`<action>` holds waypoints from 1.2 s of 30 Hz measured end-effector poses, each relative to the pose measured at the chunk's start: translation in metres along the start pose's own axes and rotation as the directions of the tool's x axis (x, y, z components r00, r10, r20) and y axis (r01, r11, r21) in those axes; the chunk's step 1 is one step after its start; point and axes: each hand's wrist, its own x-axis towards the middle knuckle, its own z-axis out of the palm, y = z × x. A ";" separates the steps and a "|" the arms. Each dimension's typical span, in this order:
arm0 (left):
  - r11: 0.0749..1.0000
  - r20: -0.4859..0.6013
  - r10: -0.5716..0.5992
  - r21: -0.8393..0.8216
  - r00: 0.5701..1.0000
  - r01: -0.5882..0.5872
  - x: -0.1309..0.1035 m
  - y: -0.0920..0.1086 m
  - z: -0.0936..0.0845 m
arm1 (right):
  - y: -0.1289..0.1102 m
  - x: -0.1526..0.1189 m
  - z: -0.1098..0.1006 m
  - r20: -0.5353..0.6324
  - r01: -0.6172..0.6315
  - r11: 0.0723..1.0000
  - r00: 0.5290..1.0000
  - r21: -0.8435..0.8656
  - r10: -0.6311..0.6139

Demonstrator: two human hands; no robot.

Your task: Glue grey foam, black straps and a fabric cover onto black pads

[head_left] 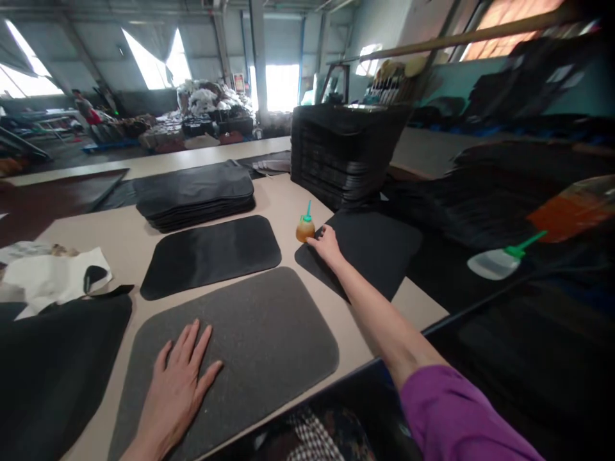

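My left hand (180, 381) lies flat, fingers spread, on a large grey mat with rounded corners (259, 326) at the table's near edge. Farther out, my right hand (327, 244) is beside a small squeeze bottle (305, 230) of amber liquid with a green nozzle. Its thumb is at the bottle's lower side, and the other fingers are apart and not wrapped round it; whether the thumb touches is hard to tell. Under that hand is a black mat (369, 246). Another black mat (211, 256) lies flat behind the grey one.
A low pile of black mats (196, 192) and a tall black stack (346, 153) stand at the back. White paper (52, 275) and a dark sheet (57, 371) are at left. At right are a white bottle with a green nozzle (494, 262) and an orange container (571, 208).
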 end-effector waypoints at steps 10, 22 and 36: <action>0.978 -0.276 0.132 0.194 0.952 -0.080 0.006 -0.010 0.014 | -0.030 0.009 0.027 -0.039 -0.069 0.954 0.996 0.292 0.084; 0.982 0.041 -0.089 -0.162 0.995 0.094 0.001 0.004 -0.018 | -0.148 -0.088 -0.029 0.685 -0.066 0.871 0.647 0.488 -0.335; 0.901 0.028 -0.184 -0.394 0.983 0.180 -0.034 0.036 -0.042 | -0.210 -0.271 0.084 0.704 0.064 0.879 0.574 0.472 -0.419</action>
